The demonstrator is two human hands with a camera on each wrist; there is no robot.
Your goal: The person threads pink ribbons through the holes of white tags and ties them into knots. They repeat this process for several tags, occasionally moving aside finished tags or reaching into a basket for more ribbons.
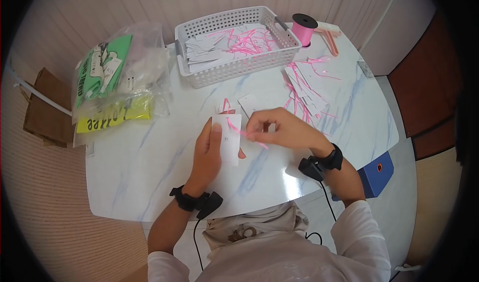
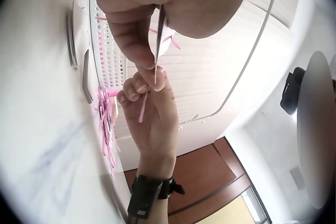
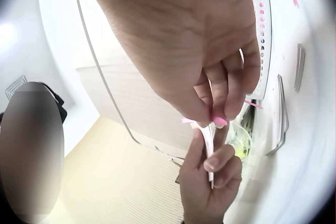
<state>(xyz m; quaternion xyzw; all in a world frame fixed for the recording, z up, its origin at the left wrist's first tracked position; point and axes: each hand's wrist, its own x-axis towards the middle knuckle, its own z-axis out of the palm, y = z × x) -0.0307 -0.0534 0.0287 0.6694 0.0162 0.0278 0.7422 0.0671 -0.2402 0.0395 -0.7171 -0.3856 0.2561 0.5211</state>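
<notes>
The left hand grips a white card marked 51, thumb on its face and fingers behind. A pink ribbon runs from the card's top to the right hand, whose thumb and fingertips pinch it just right of the card. In the left wrist view the card appears edge-on, and the ribbon's end hangs below the right fingertips. The right wrist view shows the pinched ribbon above the left hand.
Behind stands a white perforated basket with cards and pink ribbons. A ribbon spool is right of it, ribboned cards lie in front of the spool, and bagged items lie at left. More cards lie beyond the hands.
</notes>
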